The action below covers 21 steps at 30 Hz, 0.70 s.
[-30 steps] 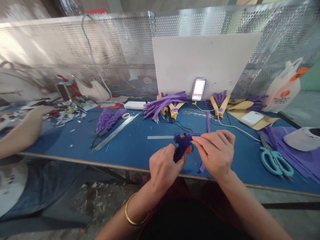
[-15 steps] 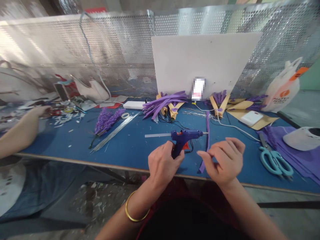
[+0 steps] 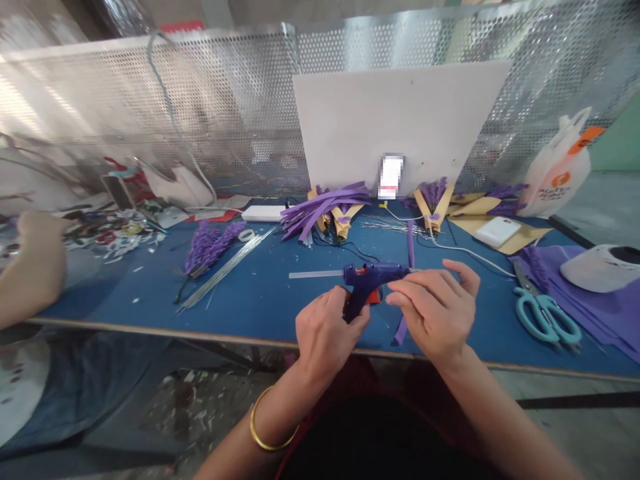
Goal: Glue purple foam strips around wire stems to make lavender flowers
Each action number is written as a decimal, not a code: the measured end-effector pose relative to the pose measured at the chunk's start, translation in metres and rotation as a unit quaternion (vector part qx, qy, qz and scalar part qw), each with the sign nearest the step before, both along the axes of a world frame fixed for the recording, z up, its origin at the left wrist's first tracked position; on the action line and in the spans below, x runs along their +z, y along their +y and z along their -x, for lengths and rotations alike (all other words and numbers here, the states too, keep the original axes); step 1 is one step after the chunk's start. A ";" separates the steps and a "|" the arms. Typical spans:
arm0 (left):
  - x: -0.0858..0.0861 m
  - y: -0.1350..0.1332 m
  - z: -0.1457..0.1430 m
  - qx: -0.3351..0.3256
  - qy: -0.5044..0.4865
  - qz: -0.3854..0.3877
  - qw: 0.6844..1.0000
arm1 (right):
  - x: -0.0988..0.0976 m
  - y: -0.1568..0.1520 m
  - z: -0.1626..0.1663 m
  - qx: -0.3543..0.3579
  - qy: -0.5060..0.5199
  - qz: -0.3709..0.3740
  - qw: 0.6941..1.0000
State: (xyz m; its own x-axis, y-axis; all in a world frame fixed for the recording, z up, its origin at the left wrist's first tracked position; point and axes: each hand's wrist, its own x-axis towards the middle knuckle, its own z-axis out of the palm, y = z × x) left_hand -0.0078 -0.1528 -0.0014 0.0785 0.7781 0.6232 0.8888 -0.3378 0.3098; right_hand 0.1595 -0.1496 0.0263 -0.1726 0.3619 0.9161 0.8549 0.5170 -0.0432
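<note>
My left hand is closed round the handle of a purple glue gun, which points right with a clear glue stick sticking out of its back. My right hand sits just right of the nozzle, fingers pinched on a long purple strip that runs from the far side under the hand to the table's near edge. The gun's nozzle meets the strip at my fingertips.
The blue table carries teal scissors at right, purple strips, lavender-like stems, thin wires, white boxes, a plastic bag. A perforated metal screen with a white board stands behind. Another person's arm rests at left.
My right hand has moved back up to the gun's nozzle and closed on the strip after dropping away half a second ago. The other person's arm has pulled back to the left.
</note>
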 end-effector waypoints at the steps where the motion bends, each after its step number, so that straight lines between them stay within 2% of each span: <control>1: 0.000 0.000 -0.001 -0.003 0.001 -0.003 1.000 | 0.001 0.001 0.001 -0.014 -0.012 -0.002 1.000; 5: -0.001 -0.001 -0.003 -0.010 0.006 -0.014 1.000 | 0.005 0.006 0.003 -0.047 -0.026 -0.013 0.998; 15: -0.003 0.000 -0.004 -0.013 0.007 -0.015 1.000 | 0.000 0.010 0.000 -0.012 -0.019 0.032 0.999; 21: -0.001 0.005 -0.001 0.034 0.003 -0.008 0.999 | -0.008 -0.008 0.000 0.036 -0.007 0.015 0.999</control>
